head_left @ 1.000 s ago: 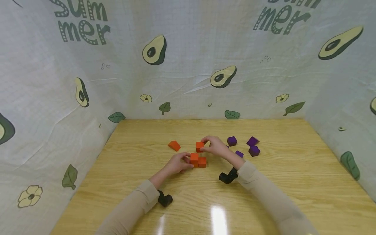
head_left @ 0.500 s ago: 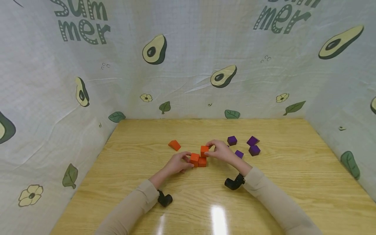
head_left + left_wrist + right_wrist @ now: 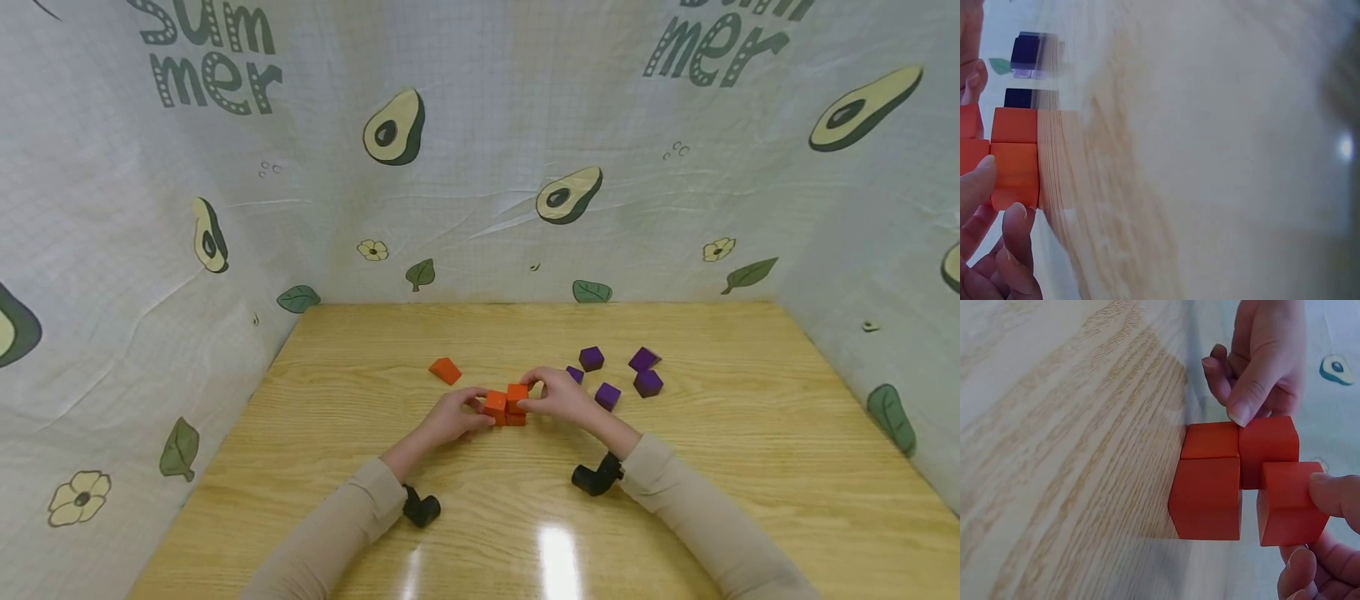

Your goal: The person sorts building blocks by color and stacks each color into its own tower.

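Observation:
My left hand (image 3: pixel 453 414) holds a two-cube orange stack on the table between thumb and fingers. Its upper cube (image 3: pixel 1269 447) and lower cube (image 3: pixel 1210 440) both show in the right wrist view. Against the stack's right side stands another orange cube (image 3: pixel 1204 500), flat on the wood. Above that one my right hand (image 3: pixel 562 396) pinches an orange cube (image 3: pixel 1294 503) with thumb and fingers. The right wrist view shows a narrow gap below the held cube, which is level with the upper cube of the stack or slightly higher. An orange wedge-like block (image 3: pixel 446 371) lies behind my left hand.
Several purple blocks lie to the right, among them a cube-like one (image 3: pixel 592 358) at the back and a wedge-like one (image 3: pixel 645 359). A patterned cloth (image 3: pixel 465 275) hangs behind the wooden table (image 3: pixel 480 517) and along both sides.
My right hand first moved right and toward me with its orange cube, then slightly left and down over the lower right cube. My left hand stays on the stack.

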Demonstrator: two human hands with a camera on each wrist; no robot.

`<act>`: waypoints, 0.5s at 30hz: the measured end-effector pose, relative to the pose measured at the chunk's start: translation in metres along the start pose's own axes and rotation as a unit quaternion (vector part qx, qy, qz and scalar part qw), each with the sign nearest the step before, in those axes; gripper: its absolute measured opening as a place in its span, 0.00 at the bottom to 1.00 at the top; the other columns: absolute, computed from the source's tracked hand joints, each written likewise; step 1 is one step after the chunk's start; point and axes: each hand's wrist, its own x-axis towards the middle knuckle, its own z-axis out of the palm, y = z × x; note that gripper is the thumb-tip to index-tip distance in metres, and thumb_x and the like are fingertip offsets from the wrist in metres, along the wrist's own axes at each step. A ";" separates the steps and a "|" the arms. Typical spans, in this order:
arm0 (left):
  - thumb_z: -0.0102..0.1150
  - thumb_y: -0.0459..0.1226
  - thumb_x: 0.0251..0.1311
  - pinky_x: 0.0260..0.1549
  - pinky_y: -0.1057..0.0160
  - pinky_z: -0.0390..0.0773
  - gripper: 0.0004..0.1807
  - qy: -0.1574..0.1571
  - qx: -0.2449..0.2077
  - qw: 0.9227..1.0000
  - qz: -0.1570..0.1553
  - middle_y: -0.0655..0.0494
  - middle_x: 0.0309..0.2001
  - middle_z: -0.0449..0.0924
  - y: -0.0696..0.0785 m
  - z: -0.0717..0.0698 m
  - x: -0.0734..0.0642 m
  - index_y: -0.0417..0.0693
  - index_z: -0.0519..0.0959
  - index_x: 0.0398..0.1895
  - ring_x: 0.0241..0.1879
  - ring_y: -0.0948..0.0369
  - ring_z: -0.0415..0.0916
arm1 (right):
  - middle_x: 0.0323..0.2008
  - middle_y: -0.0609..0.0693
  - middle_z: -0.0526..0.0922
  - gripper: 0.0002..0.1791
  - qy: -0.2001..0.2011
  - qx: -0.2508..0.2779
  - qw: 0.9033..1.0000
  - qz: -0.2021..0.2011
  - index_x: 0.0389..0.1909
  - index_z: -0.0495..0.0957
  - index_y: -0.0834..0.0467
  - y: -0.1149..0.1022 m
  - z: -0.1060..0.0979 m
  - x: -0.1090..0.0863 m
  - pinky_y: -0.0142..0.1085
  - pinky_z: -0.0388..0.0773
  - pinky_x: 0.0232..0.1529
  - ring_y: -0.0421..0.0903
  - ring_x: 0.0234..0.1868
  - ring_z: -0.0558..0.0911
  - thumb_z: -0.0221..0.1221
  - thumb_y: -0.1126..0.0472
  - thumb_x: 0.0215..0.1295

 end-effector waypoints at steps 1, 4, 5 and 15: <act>0.64 0.39 0.53 0.20 0.65 0.75 0.26 0.001 0.000 1.000 -0.001 0.49 0.39 0.77 0.000 0.000 0.000 0.46 0.72 0.56 0.20 0.63 0.70 | 0.41 0.55 0.79 0.18 0.000 -0.002 1.000 0.000 0.45 0.76 0.63 -0.001 0.000 0.000 0.30 0.67 0.21 0.39 0.18 0.68 0.63 0.58 0.55; 0.64 0.39 0.53 0.19 0.65 0.75 0.26 0.001 -0.001 1.000 -0.002 0.49 0.39 0.77 -0.001 0.000 0.001 0.45 0.72 0.56 0.19 0.63 0.70 | 0.42 0.56 0.79 0.18 0.000 -0.006 1.000 0.004 0.45 0.76 0.63 -0.003 0.000 0.001 0.30 0.67 0.21 0.40 0.18 0.67 0.63 0.59 0.55; 0.64 0.39 0.53 0.19 0.65 0.75 0.26 0.002 -0.001 1.000 0.000 0.49 0.39 0.77 -0.001 0.000 0.001 0.45 0.72 0.56 0.19 0.63 0.70 | 0.42 0.56 0.79 0.19 -0.001 -0.007 1.000 0.003 0.46 0.75 0.64 -0.004 0.000 0.002 0.31 0.67 0.21 0.40 0.19 0.67 0.63 0.59 0.56; 0.64 0.39 0.53 0.19 0.65 0.75 0.24 0.004 0.004 1.000 -0.003 0.51 0.38 0.76 -0.001 0.001 0.002 0.45 0.73 0.54 0.20 0.63 0.71 | 0.41 0.56 0.79 0.19 -0.010 -0.022 1.000 -0.018 0.45 0.76 0.64 -0.004 0.000 0.001 0.29 0.69 0.23 0.38 0.20 0.70 0.64 0.60 0.55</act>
